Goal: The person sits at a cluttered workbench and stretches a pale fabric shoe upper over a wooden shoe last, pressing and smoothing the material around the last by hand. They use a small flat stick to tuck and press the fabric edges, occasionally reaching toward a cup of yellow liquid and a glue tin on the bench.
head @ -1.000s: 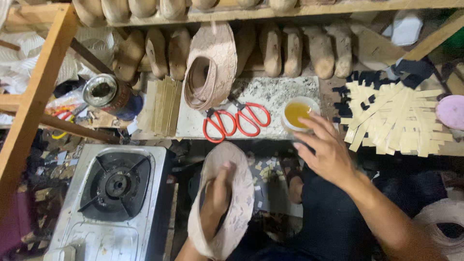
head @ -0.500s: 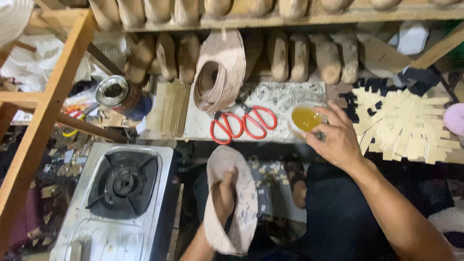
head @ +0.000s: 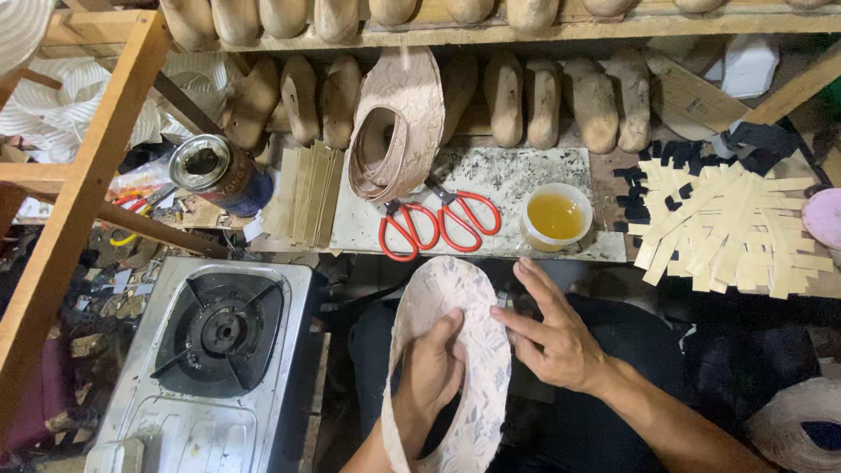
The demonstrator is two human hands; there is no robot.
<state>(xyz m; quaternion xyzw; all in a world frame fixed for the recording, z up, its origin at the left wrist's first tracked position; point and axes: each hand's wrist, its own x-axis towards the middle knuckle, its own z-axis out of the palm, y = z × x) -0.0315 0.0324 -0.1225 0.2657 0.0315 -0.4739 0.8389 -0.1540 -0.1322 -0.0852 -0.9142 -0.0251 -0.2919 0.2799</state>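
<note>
My left hand (head: 429,372) is tucked inside a pale patterned shoe upper (head: 469,350) and grips it over my lap. My right hand (head: 552,333) hovers just right of the upper, fingers spread and empty, fingertips close to its edge. A small white cup of amber liquid (head: 555,217) stands on the marble slab (head: 517,175) just beyond my right hand. Two red-handled scissors (head: 438,226) lie on the slab to the cup's left.
A stack of similar patterned uppers (head: 399,131) leans at the slab's back. Wooden shoe lasts (head: 561,96) line the shelf. Tan strips (head: 731,232) fan out on the right. A single-burner gas stove (head: 219,333) sits left, with an open tin can (head: 215,171) behind it.
My right hand has drawn back from the cup of amber liquid toward the upper in my lap. The left hand stays inside the upper.
</note>
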